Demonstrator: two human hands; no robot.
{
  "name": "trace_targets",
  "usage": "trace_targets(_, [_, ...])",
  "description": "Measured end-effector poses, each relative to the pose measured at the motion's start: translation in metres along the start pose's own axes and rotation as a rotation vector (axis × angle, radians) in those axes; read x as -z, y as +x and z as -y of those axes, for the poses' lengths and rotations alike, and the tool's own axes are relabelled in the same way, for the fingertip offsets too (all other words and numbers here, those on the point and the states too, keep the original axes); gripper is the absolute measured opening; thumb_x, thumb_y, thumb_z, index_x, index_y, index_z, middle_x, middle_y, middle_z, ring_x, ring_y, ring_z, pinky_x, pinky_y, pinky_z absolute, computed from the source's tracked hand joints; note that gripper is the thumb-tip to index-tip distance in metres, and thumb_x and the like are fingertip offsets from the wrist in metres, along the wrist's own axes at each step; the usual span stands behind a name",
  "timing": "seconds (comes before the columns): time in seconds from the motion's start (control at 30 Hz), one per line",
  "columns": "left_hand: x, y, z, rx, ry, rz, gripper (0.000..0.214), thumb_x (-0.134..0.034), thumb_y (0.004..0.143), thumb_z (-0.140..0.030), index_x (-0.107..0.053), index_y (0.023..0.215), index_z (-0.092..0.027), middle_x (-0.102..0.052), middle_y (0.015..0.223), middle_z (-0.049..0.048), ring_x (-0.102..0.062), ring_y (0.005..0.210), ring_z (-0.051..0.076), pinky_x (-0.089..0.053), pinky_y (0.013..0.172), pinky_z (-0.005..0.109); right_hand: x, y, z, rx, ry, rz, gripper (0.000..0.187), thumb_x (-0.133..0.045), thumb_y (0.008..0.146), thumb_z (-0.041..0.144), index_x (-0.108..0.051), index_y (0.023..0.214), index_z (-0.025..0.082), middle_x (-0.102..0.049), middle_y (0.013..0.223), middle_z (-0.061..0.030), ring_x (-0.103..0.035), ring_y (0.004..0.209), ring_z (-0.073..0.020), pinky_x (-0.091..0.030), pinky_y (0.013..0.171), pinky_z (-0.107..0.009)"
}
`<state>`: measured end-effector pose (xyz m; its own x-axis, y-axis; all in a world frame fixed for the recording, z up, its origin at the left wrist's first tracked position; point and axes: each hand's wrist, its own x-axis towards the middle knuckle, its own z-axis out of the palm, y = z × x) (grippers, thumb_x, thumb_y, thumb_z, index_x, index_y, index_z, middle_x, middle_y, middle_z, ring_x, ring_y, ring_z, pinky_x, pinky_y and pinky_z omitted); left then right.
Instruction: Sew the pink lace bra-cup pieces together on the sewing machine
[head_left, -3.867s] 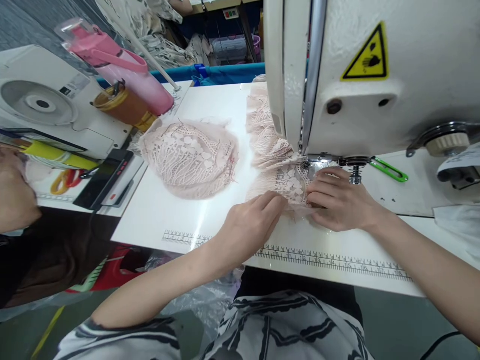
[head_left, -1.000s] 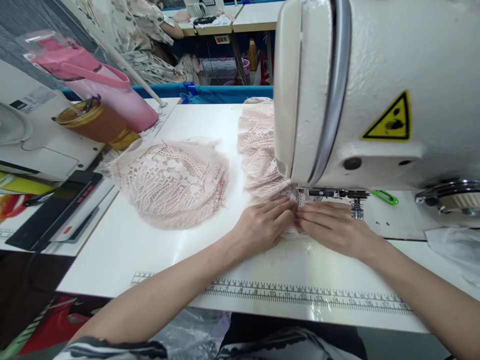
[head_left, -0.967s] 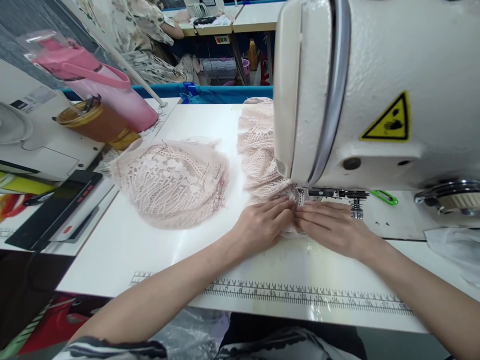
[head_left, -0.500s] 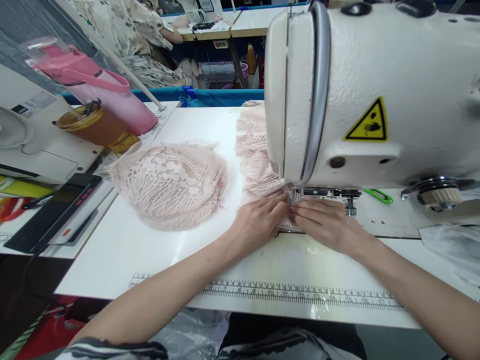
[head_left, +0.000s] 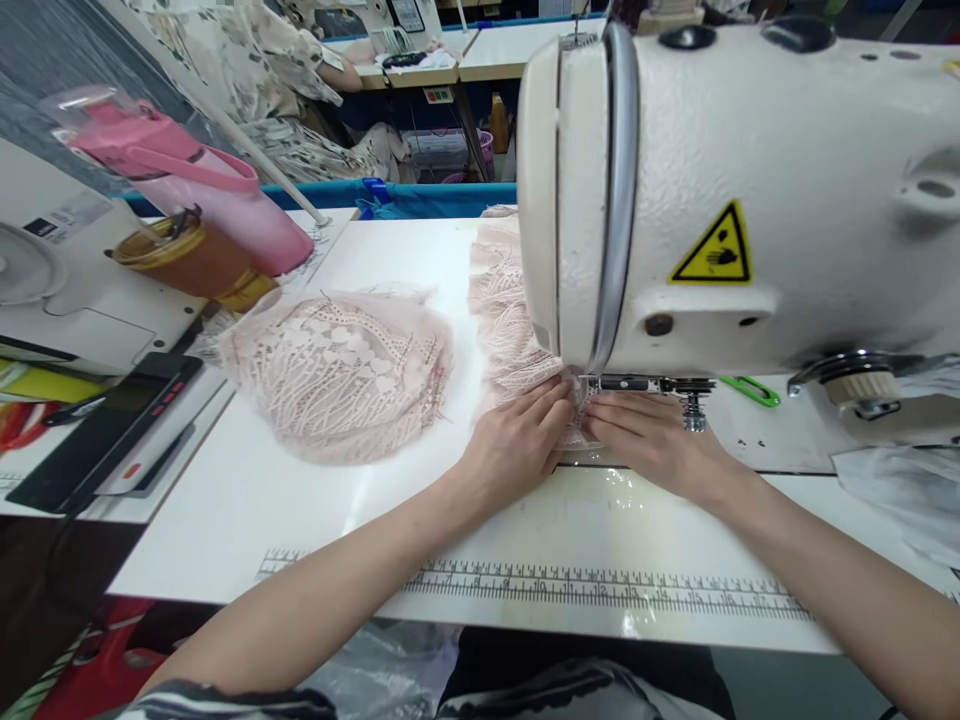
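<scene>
A white sewing machine fills the upper right. Under its head lies a pale pink lace piece, running back from the presser foot. My left hand lies flat on the lace just left of the foot, fingers stretched forward and pressing it down. My right hand rests on the same lace just right of the needle, fingers close together and fingertips almost meeting the left hand's. The needle itself is hidden behind the machine head.
A heap of pink lace pieces lies left of my hands on the white table. A pink bottle, an amber cup and a black control panel stand at left. Green snips lie right. Another person sits behind.
My hands have crept forward toward the presser foot as the lace fed back under it. My view has tipped up, showing more of the machine's top.
</scene>
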<state>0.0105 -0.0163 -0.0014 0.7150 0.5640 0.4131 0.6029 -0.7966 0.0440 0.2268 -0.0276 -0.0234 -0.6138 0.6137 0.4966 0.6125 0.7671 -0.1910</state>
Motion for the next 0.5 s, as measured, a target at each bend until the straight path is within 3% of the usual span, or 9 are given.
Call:
trace_targets(0.23, [-0.001,-0.001,0.0,-0.007,0.0,0.012,0.034,-0.046,0.087,-0.012,-0.058,0.118,-0.005,-0.064,0.124,0.0168,-0.062,0.117,0.026,-0.054,0.1,0.04,0.004,-0.002,0.0,0.045,-0.158,0.009,0.02,-0.05,0.092,0.008,-0.065,0.104,0.016,-0.071,0.113,-0.0046,-0.065,0.109,-0.0183,-0.058,0.091,-0.033])
trace_targets(0.37, [-0.003,-0.003,0.001,-0.019,-0.013,0.021,0.039,-0.048,0.087,-0.016,-0.057,0.124,-0.006,-0.064,0.126,0.0155,-0.061,0.118,0.027,-0.053,0.101,0.042,0.011,-0.002,0.004,0.008,-0.238,0.02,0.023,-0.051,0.091,0.008,-0.066,0.105,0.019,-0.072,0.112,-0.0014,-0.067,0.104,-0.0165,-0.057,0.082,-0.028])
trace_targets(0.5, [-0.004,-0.004,0.001,-0.033,-0.009,0.036,0.038,-0.048,0.09,-0.02,-0.058,0.126,-0.011,-0.064,0.127,0.0125,-0.061,0.119,0.026,-0.052,0.102,0.044,0.016,-0.003,0.007,-0.111,-0.234,0.012,0.028,-0.052,0.091,0.013,-0.066,0.113,0.026,-0.072,0.112,-0.0008,-0.07,0.084,-0.0152,-0.054,0.067,-0.027])
